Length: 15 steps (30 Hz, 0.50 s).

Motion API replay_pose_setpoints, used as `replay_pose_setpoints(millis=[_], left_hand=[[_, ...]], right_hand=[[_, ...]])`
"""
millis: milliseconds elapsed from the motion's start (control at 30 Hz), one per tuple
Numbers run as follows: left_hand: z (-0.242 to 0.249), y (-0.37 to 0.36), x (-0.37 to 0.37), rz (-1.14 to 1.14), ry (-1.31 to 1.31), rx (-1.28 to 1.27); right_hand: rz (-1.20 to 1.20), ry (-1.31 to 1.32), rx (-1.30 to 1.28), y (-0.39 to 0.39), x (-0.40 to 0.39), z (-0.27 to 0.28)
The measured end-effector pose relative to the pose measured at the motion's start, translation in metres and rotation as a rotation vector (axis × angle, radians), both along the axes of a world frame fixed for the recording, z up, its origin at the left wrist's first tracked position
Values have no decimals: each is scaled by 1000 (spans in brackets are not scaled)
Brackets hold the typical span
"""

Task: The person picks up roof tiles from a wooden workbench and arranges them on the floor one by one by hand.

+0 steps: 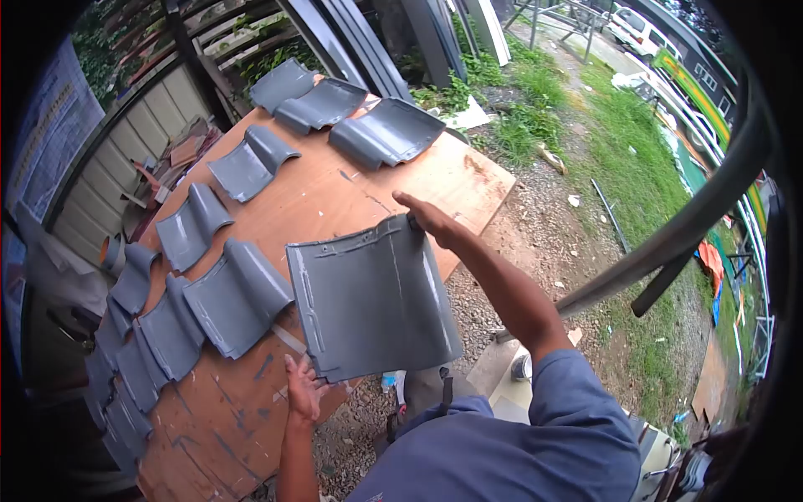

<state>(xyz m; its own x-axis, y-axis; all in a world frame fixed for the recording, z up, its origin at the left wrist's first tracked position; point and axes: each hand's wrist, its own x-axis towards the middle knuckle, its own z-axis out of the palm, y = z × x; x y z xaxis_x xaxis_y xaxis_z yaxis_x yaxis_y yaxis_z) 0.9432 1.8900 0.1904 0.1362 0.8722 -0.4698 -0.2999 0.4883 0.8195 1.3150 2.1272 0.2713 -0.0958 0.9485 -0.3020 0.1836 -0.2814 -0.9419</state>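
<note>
A curved grey roof tile is held up in front of my body, above the near edge of the wooden table. At the tile's upper right corner is my right hand, its fingers partly behind the edge and the thumb side pointing left. My left hand is at the lower left corner, palm up with fingers spread, close under the tile; whether it bears any weight is unclear. Just left of the held tile, another grey tile lies on the table.
More grey tiles lie in rows along the table's left side, with others at its far end. A dark metal pole slants across the right. Gravel and grass lie beyond the table; metal profiles lean behind it.
</note>
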Motion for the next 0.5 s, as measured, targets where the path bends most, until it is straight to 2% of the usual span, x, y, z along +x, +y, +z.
replay_pose_setpoints(millis=[100, 167, 333, 500], left_hand=[[29, -38, -9, -113, 136, -39], [42, -54, -8, -207, 188, -30], [52, -76, 30, -500, 319, 44], [52, -124, 142, -755, 437, 48]], right_hand=[[-132, 170, -82, -88, 30, -25], [-219, 281, -47, -156, 49, -30], [-536, 322, -121, -304, 112, -87], [-838, 421, -77, -491, 187, -112]])
